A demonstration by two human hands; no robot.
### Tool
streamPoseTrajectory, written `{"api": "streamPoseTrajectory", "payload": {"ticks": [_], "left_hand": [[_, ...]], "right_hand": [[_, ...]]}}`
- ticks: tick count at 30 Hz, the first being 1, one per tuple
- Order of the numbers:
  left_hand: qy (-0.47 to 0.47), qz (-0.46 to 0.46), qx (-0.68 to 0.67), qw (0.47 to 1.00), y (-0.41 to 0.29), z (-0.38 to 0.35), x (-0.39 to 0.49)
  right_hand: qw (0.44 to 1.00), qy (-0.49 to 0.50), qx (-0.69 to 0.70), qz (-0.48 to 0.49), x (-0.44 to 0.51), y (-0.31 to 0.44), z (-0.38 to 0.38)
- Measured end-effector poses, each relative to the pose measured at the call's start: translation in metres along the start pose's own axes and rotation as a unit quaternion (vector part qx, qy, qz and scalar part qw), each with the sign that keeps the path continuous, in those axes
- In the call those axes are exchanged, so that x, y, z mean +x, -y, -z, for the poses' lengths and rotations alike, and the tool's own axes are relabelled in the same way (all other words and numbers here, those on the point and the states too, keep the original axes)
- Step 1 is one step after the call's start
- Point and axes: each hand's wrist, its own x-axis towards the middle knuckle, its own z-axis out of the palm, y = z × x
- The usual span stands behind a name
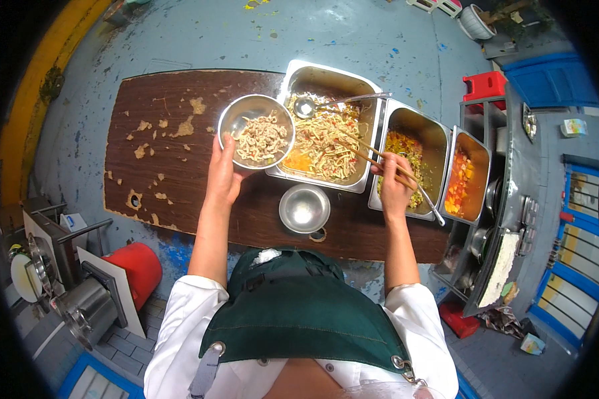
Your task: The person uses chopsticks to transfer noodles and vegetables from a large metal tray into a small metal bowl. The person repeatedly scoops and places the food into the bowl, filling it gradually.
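My left hand (224, 172) grips the rim and side of a steel bowl (238, 108) with pale strips of food (262, 137) inside. In my right hand (396, 185) is a pair of wooden chopsticks (362, 150), their tips over the noodle-like strips in a large steel pan (329, 75). A steel ladle (305, 106) lies in that pan. To its right stand a pan of chopped vegetables (419, 119), with a metal utensil handle (431, 204) leaning out under my right hand, and a pan of orange and red chunks (480, 154). An empty steel bowl (304, 208) sits nearer me.
The pans and bowl stand on a worn brown wooden table (169, 114) with chipped patches. Metal shelving (514, 189) with pots rises at the right. A red bucket (142, 272) and a steel pot (87, 304) are at the lower left. A red stool (484, 86) is farther back.
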Motion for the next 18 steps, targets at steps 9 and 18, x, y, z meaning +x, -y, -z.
{"api": "streamPoseTrajectory", "payload": {"ticks": [9,18], "left_hand": [[-0.014,-0.002,-0.002,1.000,-0.003,0.004,-0.005],[-0.014,0.004,-0.011,1.000,0.002,0.005,-0.001]], "right_hand": [[0.978,0.112,-0.152,0.088,-0.007,-0.022,-0.024],[0.998,0.049,-0.040,0.007,0.000,0.000,-0.010]]}}
